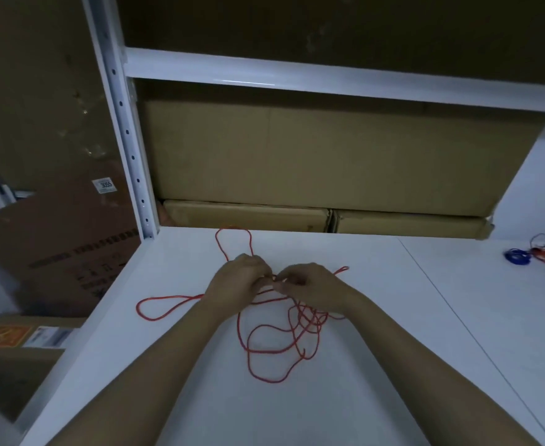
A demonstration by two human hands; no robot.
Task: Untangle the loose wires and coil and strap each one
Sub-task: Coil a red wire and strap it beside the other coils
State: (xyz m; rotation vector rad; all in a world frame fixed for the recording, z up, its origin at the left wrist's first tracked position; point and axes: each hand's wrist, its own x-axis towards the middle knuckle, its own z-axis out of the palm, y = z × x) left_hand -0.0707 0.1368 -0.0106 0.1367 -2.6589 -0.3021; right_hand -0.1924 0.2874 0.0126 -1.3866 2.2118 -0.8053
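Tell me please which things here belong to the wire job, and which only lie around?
Belong to the job:
red wire, pinched by left hand and right hand
blue and red wires at far right, waiting

Only lying around:
cardboard boxes under the shelf
labelled boxes at left

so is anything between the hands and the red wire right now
No. Both the left hand and the right hand already pinch the red wire where they meet, over the white table. Nothing visible lies across its loose loops; the blue wires sit apart, far right.
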